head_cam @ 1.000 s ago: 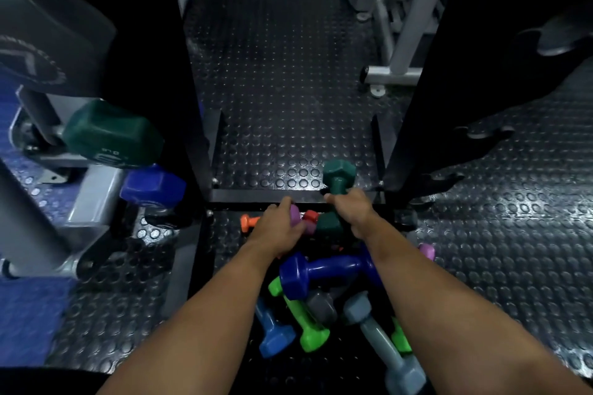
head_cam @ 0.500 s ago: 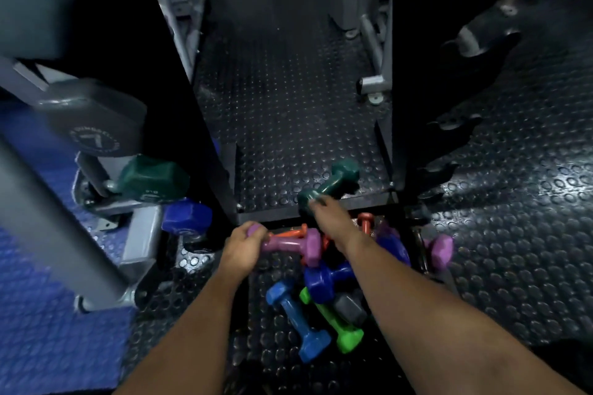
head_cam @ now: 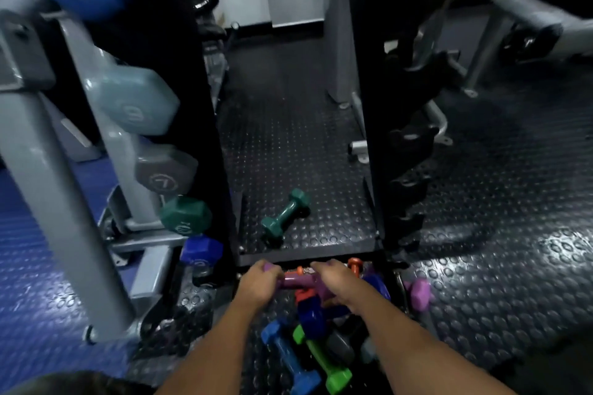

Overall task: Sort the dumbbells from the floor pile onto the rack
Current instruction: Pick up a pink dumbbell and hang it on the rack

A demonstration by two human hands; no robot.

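Head view, the only one I have: my left hand (head_cam: 258, 282) curls round one end of a purple dumbbell (head_cam: 296, 281) atop the floor pile (head_cam: 308, 327), and my right hand (head_cam: 333, 280) grips near its other end. A teal dumbbell (head_cam: 285, 217) lies alone on the studded floor (head_cam: 288, 144) between the rack (head_cam: 199, 125) uprights. Blue, green, grey and orange ones remain heaped (another purple one sits off to the right), so I judge most sorting is left.

Both arms reach fwd; left hand (head_cam: 258, 283) fingers curled in grip, right hand (head_cam: 333, 282) knuckles-up.
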